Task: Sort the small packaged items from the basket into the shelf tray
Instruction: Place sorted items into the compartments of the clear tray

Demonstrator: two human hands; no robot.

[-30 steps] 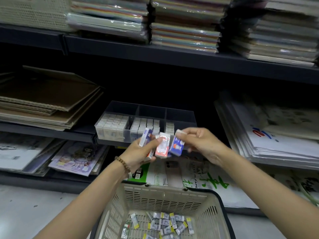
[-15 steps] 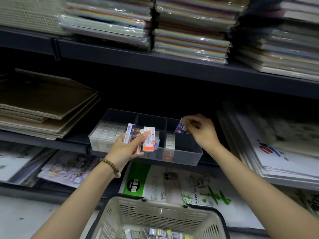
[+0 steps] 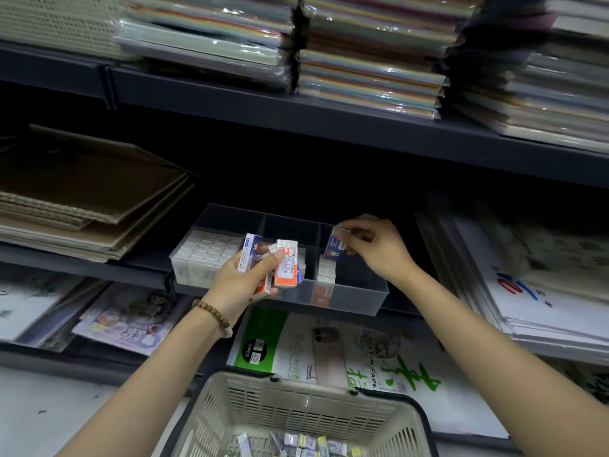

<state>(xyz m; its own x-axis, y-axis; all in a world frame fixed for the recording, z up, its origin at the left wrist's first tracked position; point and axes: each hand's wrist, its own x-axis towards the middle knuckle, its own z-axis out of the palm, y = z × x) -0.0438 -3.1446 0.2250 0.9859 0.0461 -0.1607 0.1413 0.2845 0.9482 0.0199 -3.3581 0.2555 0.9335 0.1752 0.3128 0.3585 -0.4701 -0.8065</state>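
My right hand [image 3: 372, 250] pinches a little blue pack [image 3: 334, 248] over the right part of the tray [image 3: 356, 296], mid-frame. My left hand [image 3: 239, 285] grips a few more packs [image 3: 285, 268]. Some rows [image 3: 211, 250] are already in. Many loose packs [image 3: 298, 441] lie in the basket [image 3: 296, 410] at the bottom, so lots is left.

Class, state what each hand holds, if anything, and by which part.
The left hand grips several small boxes round their lower halves. The right hand pinches one blue box by its upper end, over the tray.
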